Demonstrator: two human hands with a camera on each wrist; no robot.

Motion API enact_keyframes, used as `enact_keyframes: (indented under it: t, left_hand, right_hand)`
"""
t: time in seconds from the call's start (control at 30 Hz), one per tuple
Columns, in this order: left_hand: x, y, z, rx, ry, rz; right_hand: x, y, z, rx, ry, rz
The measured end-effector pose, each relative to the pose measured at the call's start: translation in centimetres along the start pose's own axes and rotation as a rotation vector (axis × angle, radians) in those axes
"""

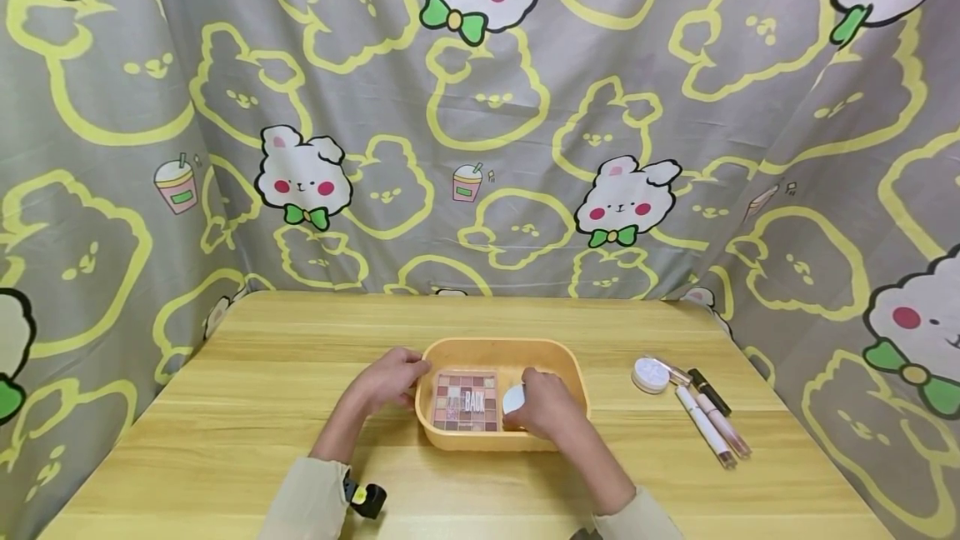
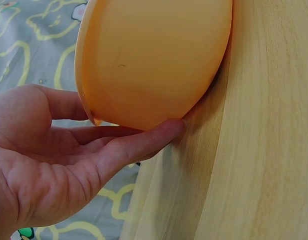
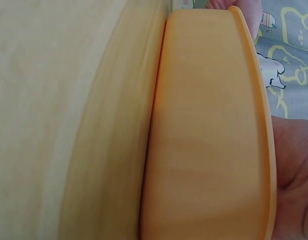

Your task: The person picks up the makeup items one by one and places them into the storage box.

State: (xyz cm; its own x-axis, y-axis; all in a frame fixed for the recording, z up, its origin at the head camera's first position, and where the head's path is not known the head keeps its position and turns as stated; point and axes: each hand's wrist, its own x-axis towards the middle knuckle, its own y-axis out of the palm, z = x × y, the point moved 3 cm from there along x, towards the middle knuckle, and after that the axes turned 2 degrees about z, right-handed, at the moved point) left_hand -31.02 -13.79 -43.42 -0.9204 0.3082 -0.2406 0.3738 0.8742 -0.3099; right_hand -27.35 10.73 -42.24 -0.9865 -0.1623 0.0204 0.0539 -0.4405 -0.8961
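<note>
A shallow orange plastic bin (image 1: 510,440) sits on the table. At its left end my left hand (image 1: 392,377) grips the rim; in the left wrist view the thumb of that hand (image 2: 48,155) goes over the rim and the fingers lie along the outer wall. An eyeshadow palette (image 1: 465,401) with "BACK" on its cover lies in the bin's left half. My right hand (image 1: 551,407) reaches into the right half and grips a white, round-topped item (image 1: 513,401). In the right wrist view, the bin wall hides the fingers of that hand (image 3: 294,180).
Right of the bin lie a round white-lidded case (image 1: 650,375), a dark tube (image 1: 709,392), a white tube (image 1: 705,426), a pinkish tube (image 1: 723,425) and a small clear tube (image 1: 672,371). A patterned curtain (image 1: 495,148) hangs behind the wooden table (image 1: 300,357).
</note>
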Motion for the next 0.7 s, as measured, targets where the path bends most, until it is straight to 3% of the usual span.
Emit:
enact_keyframes:
  t: [0.33, 0.7]
  left_hand:
    - [0.01, -0.02, 0.05, 0.020, 0.000, -0.008]
    - [-0.09, -0.08, 0.09, 0.019, 0.004, -0.001]
  right_hand:
    - [-0.08, -0.10, 0.03, -0.001, 0.027, 0.050]
    - [-0.23, -0.22, 0.10, -0.007, -0.003, 0.051]
